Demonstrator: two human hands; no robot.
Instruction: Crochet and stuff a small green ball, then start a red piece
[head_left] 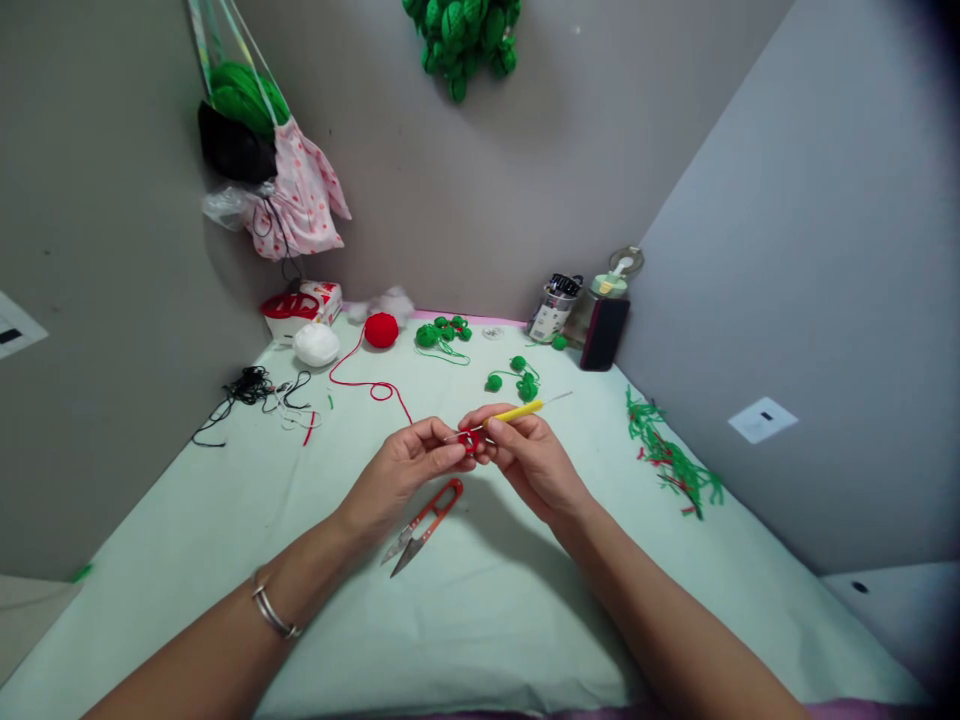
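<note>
My left hand (409, 465) pinches a small red crochet piece (470, 440) between thumb and fingers. My right hand (525, 450) is closed on a yellow-handled crochet hook (517, 411), whose metal tip is at the red piece. A red yarn strand (371, 385) runs from the piece back to a red yarn ball (381, 329) at the far side of the pale green table (450, 620). Red thread snips (424, 520) lie on the table just below my left hand.
A white yarn ball (316, 343), black thread tangle (247, 388) and a red-white box (300, 305) lie at far left. Green crochet balls (442, 333) sit mid-back; green yarn scraps (671, 462) at right. A tin of tools (553, 308), a dark case (604, 333). Bags hang on the wall (270, 170).
</note>
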